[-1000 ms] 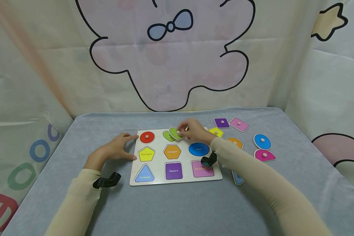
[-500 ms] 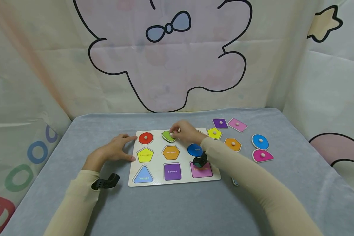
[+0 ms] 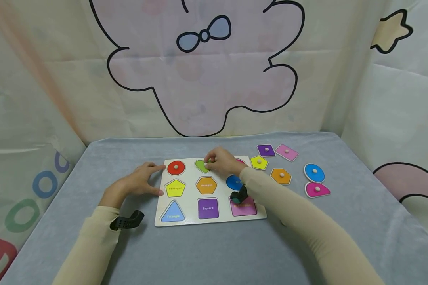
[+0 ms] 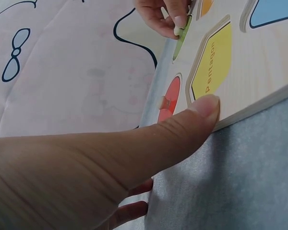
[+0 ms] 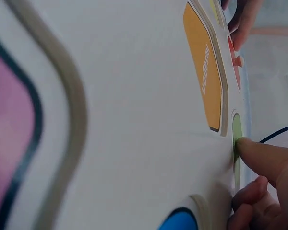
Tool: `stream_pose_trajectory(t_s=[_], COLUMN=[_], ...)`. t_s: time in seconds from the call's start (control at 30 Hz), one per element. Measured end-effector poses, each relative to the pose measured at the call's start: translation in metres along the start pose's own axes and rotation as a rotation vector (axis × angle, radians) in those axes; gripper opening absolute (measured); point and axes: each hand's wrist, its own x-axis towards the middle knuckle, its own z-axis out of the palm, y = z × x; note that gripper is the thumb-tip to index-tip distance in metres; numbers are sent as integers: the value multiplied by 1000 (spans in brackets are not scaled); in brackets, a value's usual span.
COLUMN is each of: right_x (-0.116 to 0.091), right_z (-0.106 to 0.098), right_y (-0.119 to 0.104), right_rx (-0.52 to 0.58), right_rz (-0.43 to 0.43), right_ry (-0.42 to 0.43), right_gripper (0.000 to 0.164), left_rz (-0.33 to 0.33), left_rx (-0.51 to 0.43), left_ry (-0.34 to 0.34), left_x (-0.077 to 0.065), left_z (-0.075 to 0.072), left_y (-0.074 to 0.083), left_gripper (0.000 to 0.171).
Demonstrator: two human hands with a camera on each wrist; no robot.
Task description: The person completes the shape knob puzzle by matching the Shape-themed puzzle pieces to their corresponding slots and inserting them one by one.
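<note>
A white shape puzzle board [image 3: 192, 202] lies on the table. My right hand [image 3: 222, 161] pinches the knob of a green puzzle piece [image 3: 201, 166] at the board's far middle recess. The thumb [image 5: 259, 153] lies against the green face in the right wrist view. The piece sits level with the board there, its right part hidden by the fingers. My left hand [image 3: 140, 181] spans the board's left edge, thumb and index finger apart and touching it. In the left wrist view the left thumb [image 4: 201, 112] rests straight on the edge beside the yellow pentagon recess [image 4: 213, 62].
A red circle piece [image 3: 176, 167] sits in the board's far left corner. Right of the board lie a purple square [image 3: 266, 150], pink rectangle [image 3: 287, 152], yellow pentagon [image 3: 258, 162], orange hexagon [image 3: 281, 176], blue oval [image 3: 314, 173] and magenta semicircle piece [image 3: 317, 189].
My right hand has moved left with the green piece, which has gone from tilted over the recess to lying flat there. The right forearm now covers the blue triangle piece. The left hand stays put.
</note>
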Motion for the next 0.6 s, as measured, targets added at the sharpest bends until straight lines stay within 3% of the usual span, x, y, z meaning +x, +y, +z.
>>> stream_pose_trajectory(t_s=[0.6], right_x=[3], right_z=[-4], right_y=[2], right_rx=[122], right_rz=[99], right_ry=[-64], right_gripper=[12], left_rz=[31], left_rx=[-1], left_ry=[7], left_x=[-1], left_z=[1], left_y=[-1], left_gripper=[97])
